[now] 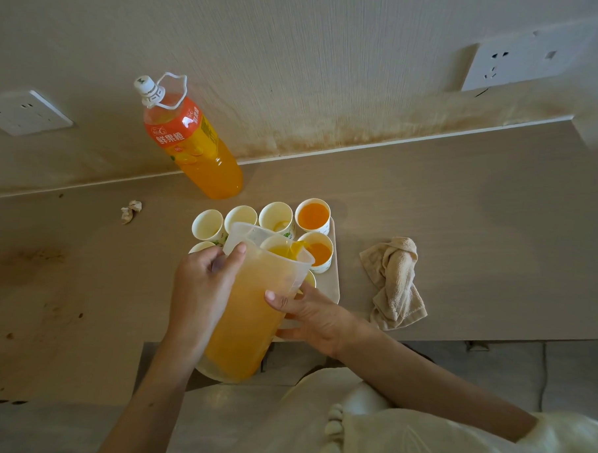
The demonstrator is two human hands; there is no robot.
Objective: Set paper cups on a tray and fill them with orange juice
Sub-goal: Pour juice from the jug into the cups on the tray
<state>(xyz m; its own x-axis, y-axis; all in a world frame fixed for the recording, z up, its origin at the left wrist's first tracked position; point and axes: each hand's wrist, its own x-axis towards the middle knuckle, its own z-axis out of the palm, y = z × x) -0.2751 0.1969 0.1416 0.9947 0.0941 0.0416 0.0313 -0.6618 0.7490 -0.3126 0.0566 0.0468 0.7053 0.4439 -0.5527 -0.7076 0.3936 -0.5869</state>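
A clear plastic pitcher (pixel 249 313) of orange juice is tilted forward over the tray (pixel 333 279), and juice runs from its spout into a paper cup (pixel 279 246) in the middle row. My left hand (pixel 202 283) grips the pitcher's left side near the rim. My right hand (pixel 307 312) holds its right side, thumb on the wall. Two cups at the tray's right hold juice: a back cup (pixel 313 215) and a cup in front of it (pixel 318 253). Three back-row cups (pixel 241 217) look empty or nearly so. The pitcher hides the near cups.
A large orange-juice bottle (pixel 191 139) with a white cap stands at the back left by the wall. A crumpled beige cloth (pixel 394 282) lies right of the tray. A small wad of paper (pixel 131 211) lies on the left. Wall sockets (pixel 28 111) sit above the counter.
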